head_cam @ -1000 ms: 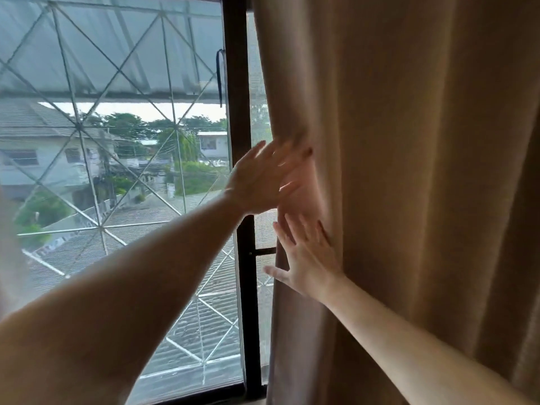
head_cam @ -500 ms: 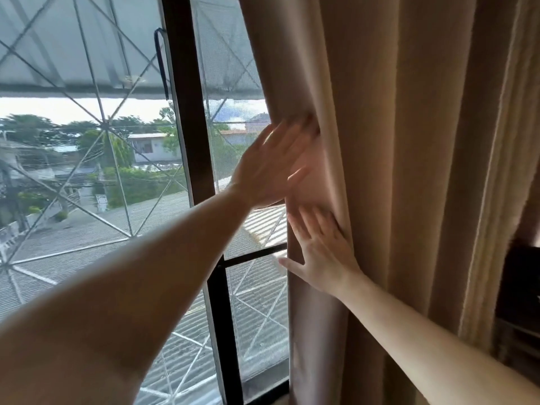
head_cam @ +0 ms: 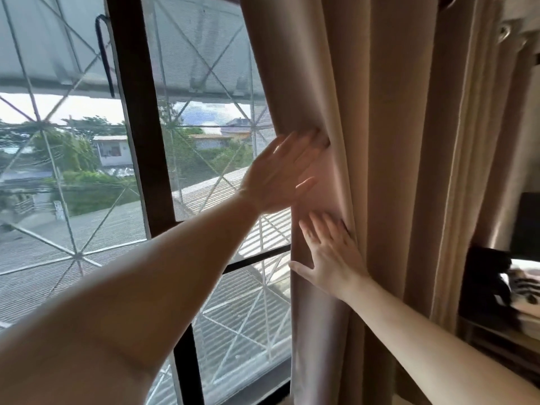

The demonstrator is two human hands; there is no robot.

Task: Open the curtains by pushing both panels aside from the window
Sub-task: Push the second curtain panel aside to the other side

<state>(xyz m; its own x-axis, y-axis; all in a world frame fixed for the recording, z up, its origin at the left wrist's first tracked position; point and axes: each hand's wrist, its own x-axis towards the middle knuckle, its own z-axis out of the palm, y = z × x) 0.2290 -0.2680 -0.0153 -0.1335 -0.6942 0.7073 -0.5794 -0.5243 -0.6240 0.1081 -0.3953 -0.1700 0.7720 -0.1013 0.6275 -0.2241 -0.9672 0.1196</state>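
Daylight comes through a dark-framed window (head_cam: 137, 141) with a white diamond-pattern grille (head_cam: 73, 255) outside it, rooftops and trees beyond. Against that window's right part hangs the beige curtain panel (head_cam: 394, 171), gathered into deep vertical folds, its leading edge standing just right of the middle of the view and covering the last strip of glass. No second panel shows anywhere in view, and the left part of the glass is bare.

Both hands are on that leading edge. The left hand (head_cam: 280, 176) reaches across from the left, blurred, palm flat against the cloth with fingers spread and the fingertips tucked into the first fold. The right hand (head_cam: 333, 255) sits just below it, also flat and open, fingers fanned upward on the fabric and thumb stuck out toward the glass. Neither grip pinches or clutches the cloth; both press it with open palms.

The step in hand looks like the sideways push of the right-hand panel, and it seems well along, since most of the glass is uncovered. The next move probably calls for carrying the push on to the right until the edge clears the frame, keeping both palms against the folds so they bunch evenly instead of springing back.

To the far right, past the curtain, a dark shelf (head_cam: 496, 343) holds a striped object (head_cam: 523, 290), too small to identify.
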